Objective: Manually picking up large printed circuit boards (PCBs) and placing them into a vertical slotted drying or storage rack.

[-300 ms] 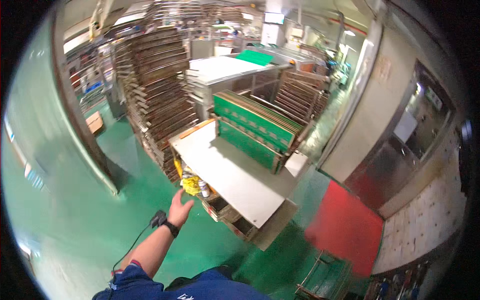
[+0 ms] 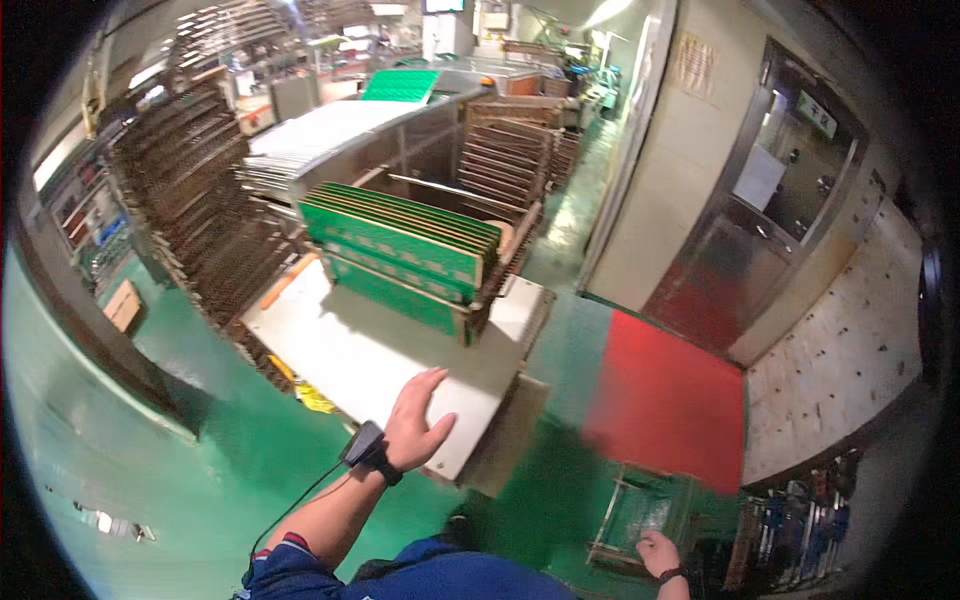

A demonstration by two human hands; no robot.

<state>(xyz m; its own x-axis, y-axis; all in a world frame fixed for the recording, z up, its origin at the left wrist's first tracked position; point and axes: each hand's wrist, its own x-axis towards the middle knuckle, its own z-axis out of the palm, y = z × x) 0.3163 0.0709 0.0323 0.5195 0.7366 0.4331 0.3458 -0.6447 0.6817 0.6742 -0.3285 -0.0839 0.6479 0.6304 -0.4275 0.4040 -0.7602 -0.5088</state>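
We've got thin, flat green panels [image 2: 390, 245] racked upright toward the far edge of our smooth white table [image 2: 375, 345], none being lifted. Our left grip [image 2: 415, 425] is spread and empty by the near corner; can't tell if our curled right grip [image 2: 657, 553] holds anything.

The white tabletop [image 2: 370, 360] looks smooth, the green floor [image 2: 250, 435] glossy, the door [image 2: 738, 240] metal.

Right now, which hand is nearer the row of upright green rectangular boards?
Left. Your left hand is in front of the green rectangular boards; your right hand is farther away, low on the right.
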